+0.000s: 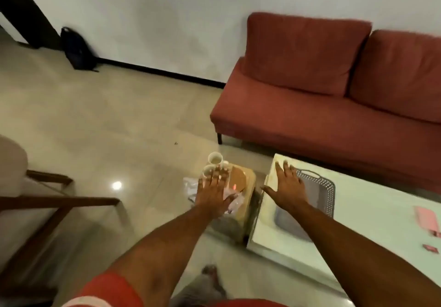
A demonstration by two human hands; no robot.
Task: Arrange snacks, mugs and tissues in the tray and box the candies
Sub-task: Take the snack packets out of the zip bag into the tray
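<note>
- Two white mugs (212,163) stand at the far end of a small wooden stool (247,192), beside clear snack wrappers (232,203).
- The left hand (212,192) hovers flat above them, fingers spread, gripping nothing.
- The right hand (287,187), also spread and empty, hovers over a grey perforated tray (328,195) on the pale table (372,223).
- A red sofa (334,92) stands behind.

A plain pale wall (148,15) runs across the back with a dark skirting strip (162,72) along its foot, and a dark backpack (77,49) leans against it on the left. The glossy beige tiled floor (95,120) catches a bright spot of light (117,185). On the right a red sofa (334,101) stands against the wall, and a wooden chair frame (47,211) sits at the left edge.
</note>
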